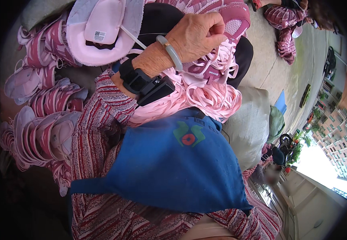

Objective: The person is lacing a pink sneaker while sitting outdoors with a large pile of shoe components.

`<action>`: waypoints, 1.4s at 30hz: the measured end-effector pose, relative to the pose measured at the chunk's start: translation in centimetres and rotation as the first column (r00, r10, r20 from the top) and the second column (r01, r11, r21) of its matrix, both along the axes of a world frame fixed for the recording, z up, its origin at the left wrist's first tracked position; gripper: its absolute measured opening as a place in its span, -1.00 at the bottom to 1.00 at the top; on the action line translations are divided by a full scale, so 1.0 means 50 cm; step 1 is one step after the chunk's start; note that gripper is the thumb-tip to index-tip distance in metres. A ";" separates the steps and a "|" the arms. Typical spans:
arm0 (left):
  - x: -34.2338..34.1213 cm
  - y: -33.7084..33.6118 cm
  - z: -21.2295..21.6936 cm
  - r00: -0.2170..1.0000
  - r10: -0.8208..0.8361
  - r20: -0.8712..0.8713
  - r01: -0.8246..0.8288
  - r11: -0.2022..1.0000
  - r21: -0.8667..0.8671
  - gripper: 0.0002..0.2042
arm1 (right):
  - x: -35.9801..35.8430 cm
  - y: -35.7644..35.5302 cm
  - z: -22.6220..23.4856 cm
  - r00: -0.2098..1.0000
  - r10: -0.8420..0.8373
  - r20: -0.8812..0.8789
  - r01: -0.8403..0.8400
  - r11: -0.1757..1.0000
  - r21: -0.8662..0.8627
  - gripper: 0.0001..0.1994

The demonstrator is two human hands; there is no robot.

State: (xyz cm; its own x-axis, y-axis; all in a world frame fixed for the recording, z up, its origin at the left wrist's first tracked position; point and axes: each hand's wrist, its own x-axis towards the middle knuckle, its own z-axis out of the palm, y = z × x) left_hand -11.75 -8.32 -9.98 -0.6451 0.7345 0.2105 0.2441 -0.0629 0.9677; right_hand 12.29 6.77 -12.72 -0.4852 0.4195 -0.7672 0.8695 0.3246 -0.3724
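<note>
My left hand (197,38) reaches in from the left over a dark pink shoe upper (237,18), fingers curled and thumb pressed against them. Whatever is pinched there is too hidden to name. Loose pale pink laces (227,56) hang from the upper just below the thumb. Across my lap, under the wrist, lies a thick bundle of pink laces (217,100). A pale lilac shoe upper (89,56) with its padded tongue faces up left of the hand; a thin white strip crosses it towards my wrist. My right hand is out of the picture.
Stacks of pink and lilac shoe uppers (41,136) crowd the left side. A blue apron (173,172) covers my front. To the right stands a whitish sack (247,128). Farther off are more pink uppers (287,46) beside another person, and a parked motorcycle (286,142).
</note>
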 end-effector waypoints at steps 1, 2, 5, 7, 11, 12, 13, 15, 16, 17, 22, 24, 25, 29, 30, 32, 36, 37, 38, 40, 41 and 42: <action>-0.001 -0.001 0.002 1.000 0.000 -0.009 0.000 1.000 0.023 -0.83 | -0.046 -0.004 -0.042 1.000 0.013 -0.024 -0.012 1.000 0.028 -0.81; -0.002 -0.001 0.003 1.000 -0.006 0.012 0.006 1.000 0.019 -0.83 | -0.084 -0.007 -0.078 0.999 0.027 -0.021 -0.027 0.999 0.040 -0.81; -0.003 -0.003 0.006 1.000 -0.016 0.018 0.016 1.000 0.021 -0.83 | -0.154 -0.018 -0.151 0.997 0.053 0.050 -0.056 0.997 0.055 -0.81; -0.003 -0.003 0.005 1.000 -0.015 0.017 0.014 0.999 0.036 -0.83 | -0.165 -0.022 -0.171 0.995 0.056 0.078 -0.061 0.996 0.061 -0.81; -0.002 -0.007 0.005 0.998 -0.029 0.055 0.027 0.999 0.022 -0.83 | -0.162 -0.019 -0.179 0.993 0.052 0.106 -0.060 0.996 0.066 -0.81; -0.003 -0.007 0.007 0.997 -0.043 0.063 0.044 0.999 -0.008 -0.83 | -0.161 -0.018 -0.179 0.993 0.051 0.106 -0.058 0.996 0.068 -0.81; -0.003 -0.009 0.009 0.996 -0.052 0.068 0.051 0.999 0.014 -0.83 | -0.161 -0.016 -0.180 0.993 0.048 0.106 -0.056 0.996 0.074 -0.81; -0.004 -0.007 0.015 0.999 -0.007 0.039 0.004 0.995 0.100 -0.85 | -0.158 -0.013 -0.183 0.993 0.043 0.109 -0.052 0.996 0.076 -0.81; -0.005 -0.007 0.019 1.000 0.013 -0.016 -0.011 0.992 0.128 -0.85 | -0.153 -0.013 -0.184 0.993 0.042 0.114 -0.050 0.996 0.073 -0.81; -0.002 -0.010 0.023 0.964 -0.077 0.255 0.061 0.996 0.070 -0.85 | -0.152 -0.012 -0.185 0.993 0.036 0.114 -0.044 0.996 0.073 -0.81; -0.004 -0.014 0.040 0.969 -0.093 0.230 0.081 0.995 0.061 -0.86 | -0.137 -0.022 -0.185 0.992 0.011 0.125 -0.019 0.998 0.066 -0.80; -0.005 -0.016 0.042 0.959 -0.117 0.257 0.106 0.993 0.058 -0.87 | -0.133 -0.027 -0.184 0.992 0.003 0.130 -0.012 0.998 0.063 -0.80; -0.006 -0.016 0.043 0.952 -0.127 0.278 0.119 0.992 0.047 -0.87 | -0.132 -0.030 -0.184 0.991 0.002 0.132 -0.010 0.998 0.061 -0.80; -0.006 -0.017 0.044 0.939 -0.146 0.311 0.132 0.989 0.066 -0.87 | -0.124 -0.035 -0.181 0.990 -0.007 0.141 -0.001 0.999 0.052 -0.80; -0.006 -0.017 0.044 0.939 -0.148 0.310 0.134 0.989 0.067 -0.87 | -0.122 -0.036 -0.180 0.990 -0.010 0.138 0.003 0.999 0.050 -0.80; -0.006 -0.018 0.046 0.944 -0.147 0.297 0.135 0.989 0.061 -0.87 | -0.121 -0.036 -0.177 0.991 -0.012 0.131 0.006 0.999 0.045 -0.80; -0.005 -0.018 0.044 0.950 -0.133 0.283 0.120 0.991 0.061 -0.88 | -0.111 -0.030 -0.155 0.995 -0.009 0.100 0.007 1.000 0.024 -0.80; -0.005 -0.018 0.043 0.946 -0.137 0.295 0.125 0.990 0.060 -0.88 | -0.102 -0.026 -0.141 0.996 -0.009 0.090 0.007 1.000 0.013 -0.80; -0.005 -0.018 0.042 0.941 -0.140 0.307 0.129 0.990 0.057 -0.88 | -0.094 -0.022 -0.127 0.997 -0.008 0.078 0.007 1.000 0.005 -0.80; -0.005 -0.017 0.040 0.936 -0.130 0.328 0.121 0.991 0.048 -0.88 | -0.068 -0.007 -0.086 0.998 -0.012 0.054 0.013 1.000 -0.025 -0.80; -0.005 -0.016 0.040 0.927 -0.132 0.352 0.123 0.991 0.046 -0.88 | -0.052 0.000 -0.062 0.999 -0.010 0.043 0.012 0.999 -0.045 -0.80; -0.005 -0.015 0.040 0.930 -0.122 0.347 0.116 0.993 0.037 -0.88 | -0.034 0.011 -0.035 0.999 -0.011 0.036 0.013 0.997 -0.071 -0.80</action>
